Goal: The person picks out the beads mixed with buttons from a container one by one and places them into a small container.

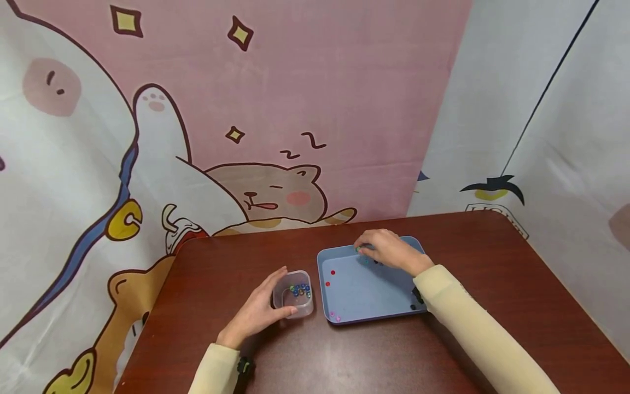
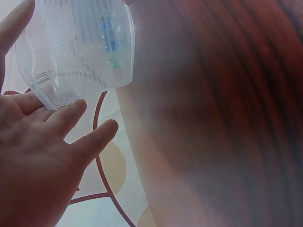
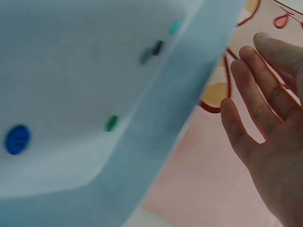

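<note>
My left hand (image 1: 256, 314) holds a small clear plastic container (image 1: 303, 310), thumb on the near side and fingers along the far side. Blue, green and brownish beads (image 1: 302, 290) lie in it; the left wrist view shows some through the container's wall (image 2: 125, 71). Over the far side of a light blue tray (image 1: 366, 293), my right hand (image 1: 391, 251) pinches a small green bead (image 1: 359, 249) between thumb and fingertips. Just below those fingers are a teal bead (image 1: 366, 261) and a black bead (image 1: 376, 261). The right wrist view mostly hides the pinched bead.
Red beads (image 1: 332, 272) lie toward the tray's left side, pink beads (image 1: 338, 318) in its near left corner and a black bead (image 1: 412, 307) near right. A larger blue round piece (image 3: 17, 139) is in the tray. A cartoon-printed cloth (image 1: 364, 109) hangs behind the brown table (image 1: 512, 284).
</note>
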`<action>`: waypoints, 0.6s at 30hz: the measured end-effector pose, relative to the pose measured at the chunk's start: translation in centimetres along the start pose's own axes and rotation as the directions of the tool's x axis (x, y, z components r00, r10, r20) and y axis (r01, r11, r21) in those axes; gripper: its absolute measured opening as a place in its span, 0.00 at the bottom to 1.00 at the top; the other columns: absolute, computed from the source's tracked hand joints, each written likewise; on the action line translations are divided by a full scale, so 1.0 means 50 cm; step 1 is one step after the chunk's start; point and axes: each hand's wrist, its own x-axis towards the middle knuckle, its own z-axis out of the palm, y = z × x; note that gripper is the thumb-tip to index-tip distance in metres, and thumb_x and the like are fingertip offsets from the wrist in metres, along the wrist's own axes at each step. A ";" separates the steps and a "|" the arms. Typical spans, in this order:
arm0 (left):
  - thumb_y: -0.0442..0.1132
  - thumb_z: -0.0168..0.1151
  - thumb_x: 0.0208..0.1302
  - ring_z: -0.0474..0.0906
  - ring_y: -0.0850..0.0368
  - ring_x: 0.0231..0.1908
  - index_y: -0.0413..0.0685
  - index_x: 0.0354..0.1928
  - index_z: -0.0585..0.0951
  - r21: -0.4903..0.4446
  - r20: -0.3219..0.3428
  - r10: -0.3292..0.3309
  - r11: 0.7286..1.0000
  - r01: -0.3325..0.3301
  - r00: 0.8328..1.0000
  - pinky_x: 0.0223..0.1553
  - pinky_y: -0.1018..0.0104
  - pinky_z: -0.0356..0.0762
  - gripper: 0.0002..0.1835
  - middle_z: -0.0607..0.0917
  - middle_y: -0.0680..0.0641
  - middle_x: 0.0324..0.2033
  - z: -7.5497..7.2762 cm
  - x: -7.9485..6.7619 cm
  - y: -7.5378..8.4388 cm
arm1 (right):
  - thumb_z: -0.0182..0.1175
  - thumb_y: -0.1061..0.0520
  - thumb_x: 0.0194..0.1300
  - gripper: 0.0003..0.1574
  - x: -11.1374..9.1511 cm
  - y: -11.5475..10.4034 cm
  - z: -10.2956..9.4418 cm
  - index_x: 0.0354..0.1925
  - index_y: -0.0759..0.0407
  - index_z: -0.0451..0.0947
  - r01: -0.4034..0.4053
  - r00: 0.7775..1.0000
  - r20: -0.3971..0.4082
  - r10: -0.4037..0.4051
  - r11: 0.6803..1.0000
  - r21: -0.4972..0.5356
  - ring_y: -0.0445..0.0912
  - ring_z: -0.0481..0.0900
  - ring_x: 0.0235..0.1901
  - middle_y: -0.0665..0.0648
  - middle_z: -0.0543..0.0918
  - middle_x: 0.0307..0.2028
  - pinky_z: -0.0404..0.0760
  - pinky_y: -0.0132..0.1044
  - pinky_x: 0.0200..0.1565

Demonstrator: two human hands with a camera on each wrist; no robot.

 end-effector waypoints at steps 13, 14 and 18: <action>0.57 0.79 0.57 0.63 0.46 0.74 0.51 0.80 0.62 0.006 0.005 0.004 1.000 -0.004 1.000 0.71 0.40 0.64 0.53 0.62 0.47 0.78 0.000 0.002 0.000 | 0.69 0.57 0.70 0.12 -0.006 -0.057 -0.042 0.52 0.51 0.87 0.078 0.990 -0.121 -0.078 0.997 -0.002 0.45 0.84 0.49 0.49 0.86 0.50 0.84 0.45 0.50; 0.57 0.79 0.57 0.63 0.46 0.74 0.50 0.80 0.62 0.008 0.004 0.006 1.000 -0.006 1.000 0.71 0.40 0.64 0.53 0.62 0.47 0.78 0.000 0.002 0.000 | 0.69 0.56 0.70 0.12 -0.008 -0.062 -0.044 0.52 0.50 0.87 0.084 0.988 -0.129 -0.083 0.996 0.001 0.45 0.84 0.50 0.48 0.86 0.50 0.84 0.45 0.50; 0.57 0.79 0.57 0.64 0.46 0.74 0.48 0.80 0.62 0.012 0.001 0.008 1.000 -0.008 1.000 0.71 0.40 0.64 0.54 0.62 0.47 0.78 0.000 0.002 -0.001 | 0.69 0.55 0.70 0.13 -0.012 -0.086 -0.050 0.52 0.50 0.87 0.113 0.982 -0.158 -0.109 0.993 0.020 0.44 0.84 0.51 0.47 0.86 0.50 0.84 0.44 0.52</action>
